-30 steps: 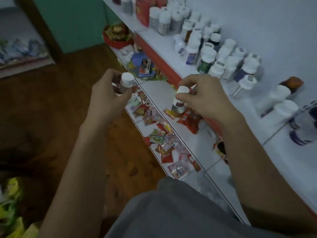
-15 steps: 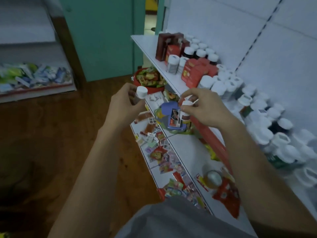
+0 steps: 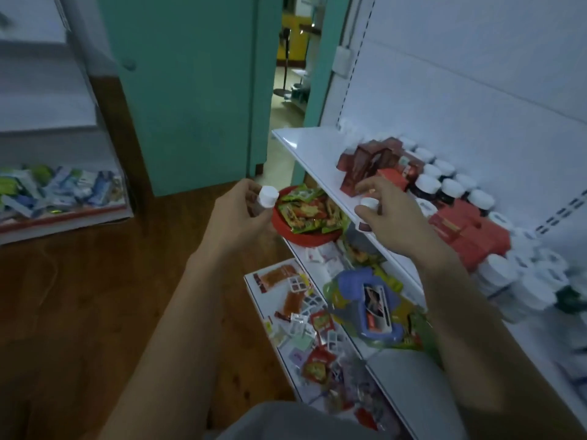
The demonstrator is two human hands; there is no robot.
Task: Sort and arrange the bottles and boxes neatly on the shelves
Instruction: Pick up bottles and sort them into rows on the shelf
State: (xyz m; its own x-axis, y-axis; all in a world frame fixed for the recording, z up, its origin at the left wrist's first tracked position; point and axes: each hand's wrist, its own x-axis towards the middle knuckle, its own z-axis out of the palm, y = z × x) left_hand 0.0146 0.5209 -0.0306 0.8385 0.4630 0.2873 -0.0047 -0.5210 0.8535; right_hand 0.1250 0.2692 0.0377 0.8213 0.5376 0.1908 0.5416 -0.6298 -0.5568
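Note:
My left hand (image 3: 236,214) grips a small white-capped bottle (image 3: 266,200), held in the air left of the upper shelf (image 3: 305,147). My right hand (image 3: 390,211) holds a second white-capped bottle (image 3: 368,206) over the front edge of that shelf, its body mostly hidden by my fingers. On the shelf stand dark red boxes (image 3: 365,166), brighter red boxes (image 3: 467,230) and several white-capped bottles (image 3: 444,185) along the back wall. More white-capped bottles (image 3: 521,281) crowd the right end.
A red bowl of snack packets (image 3: 305,214) sits on the lower shelf (image 3: 409,385), beside a blue plastic holder (image 3: 368,300) and many loose sachets (image 3: 305,322). A teal door (image 3: 190,90) and wooden floor (image 3: 79,296) lie left. Another rack of packets (image 3: 60,188) stands far left.
My view has swung up and left along the shelves. Both hands carried their bottles toward the far end; the right one now hovers beside the dark red boxes.

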